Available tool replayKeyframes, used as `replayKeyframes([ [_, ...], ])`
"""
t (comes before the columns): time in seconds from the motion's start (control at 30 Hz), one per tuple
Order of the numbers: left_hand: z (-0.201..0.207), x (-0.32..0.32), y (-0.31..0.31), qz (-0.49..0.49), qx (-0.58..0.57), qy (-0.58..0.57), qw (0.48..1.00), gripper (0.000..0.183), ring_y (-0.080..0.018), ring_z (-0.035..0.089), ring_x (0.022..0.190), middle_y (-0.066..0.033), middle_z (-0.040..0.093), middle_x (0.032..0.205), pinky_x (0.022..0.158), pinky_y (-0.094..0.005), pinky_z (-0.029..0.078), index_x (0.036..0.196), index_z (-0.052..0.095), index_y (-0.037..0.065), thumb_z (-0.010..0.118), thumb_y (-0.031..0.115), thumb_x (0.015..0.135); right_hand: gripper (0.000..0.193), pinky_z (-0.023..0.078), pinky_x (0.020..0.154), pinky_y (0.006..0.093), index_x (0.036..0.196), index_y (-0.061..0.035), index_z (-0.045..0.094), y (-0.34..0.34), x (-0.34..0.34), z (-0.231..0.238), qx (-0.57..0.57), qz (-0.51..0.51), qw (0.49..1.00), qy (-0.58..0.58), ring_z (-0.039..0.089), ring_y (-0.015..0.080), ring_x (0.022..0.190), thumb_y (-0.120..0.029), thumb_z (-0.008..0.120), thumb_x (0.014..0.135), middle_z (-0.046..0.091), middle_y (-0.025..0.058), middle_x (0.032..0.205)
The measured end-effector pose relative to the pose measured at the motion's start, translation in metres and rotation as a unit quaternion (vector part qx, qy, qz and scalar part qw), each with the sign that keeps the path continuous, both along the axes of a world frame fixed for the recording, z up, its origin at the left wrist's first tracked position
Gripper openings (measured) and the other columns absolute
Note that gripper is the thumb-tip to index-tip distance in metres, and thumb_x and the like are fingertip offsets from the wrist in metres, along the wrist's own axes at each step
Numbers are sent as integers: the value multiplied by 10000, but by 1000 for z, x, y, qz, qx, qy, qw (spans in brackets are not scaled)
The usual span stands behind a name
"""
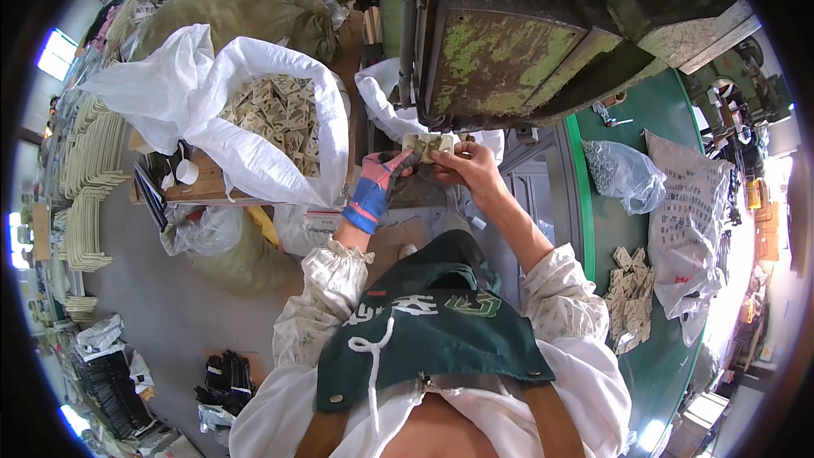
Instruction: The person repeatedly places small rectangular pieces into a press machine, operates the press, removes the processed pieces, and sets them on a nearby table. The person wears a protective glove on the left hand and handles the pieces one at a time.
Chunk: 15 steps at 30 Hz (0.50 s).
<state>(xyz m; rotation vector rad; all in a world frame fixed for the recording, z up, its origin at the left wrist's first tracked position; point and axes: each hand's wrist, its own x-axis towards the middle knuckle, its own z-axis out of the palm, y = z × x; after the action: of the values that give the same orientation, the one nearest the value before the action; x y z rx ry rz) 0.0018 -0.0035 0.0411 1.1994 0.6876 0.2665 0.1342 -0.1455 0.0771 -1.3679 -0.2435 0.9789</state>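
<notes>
A small cream-coloured plate with a darker middle (413, 141) lies between my two hands, just below the front of a green machine head. My left hand (381, 182), in a pink and blue glove, holds its left side with the fingers closed. Bare, my right hand (475, 171) pinches the right side between thumb and fingers. Fingertips cover parts of the plate, so its full shape is hidden. To the left of my hands, an open white sack (331, 131) holds many similar cream-coloured flat pieces (275, 119).
The worn green machine head (500, 59) overhangs my hands. On the right, a green table (606, 178) bears a clear plastic bag of small parts (626, 176), a printed white sack (687, 229) and stacked cream pieces (629, 301). An olive sack (246, 13) stands behind left.
</notes>
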Motion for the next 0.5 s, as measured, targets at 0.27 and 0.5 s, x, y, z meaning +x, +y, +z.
replayKeyframes([
  [0.27,-37,4,12,-12,114,-78,990,207,-52,523,608,12,612,713,528,-210,402,992,675,42,622,172,839,311,568,577,275,778,-73,430,0,-24,-15,73,-126,989,26,653,177,629,-49,739,758,641,124,764],
  [0.5,-61,-1,33,-131,336,-89,928,507,-174,611,804,-81,619,932,754,-278,498,1188,607,190,489,-92,784,366,565,548,273,687,-105,390,2,-29,-19,100,-150,983,18,652,174,618,-45,745,751,633,106,719],
])
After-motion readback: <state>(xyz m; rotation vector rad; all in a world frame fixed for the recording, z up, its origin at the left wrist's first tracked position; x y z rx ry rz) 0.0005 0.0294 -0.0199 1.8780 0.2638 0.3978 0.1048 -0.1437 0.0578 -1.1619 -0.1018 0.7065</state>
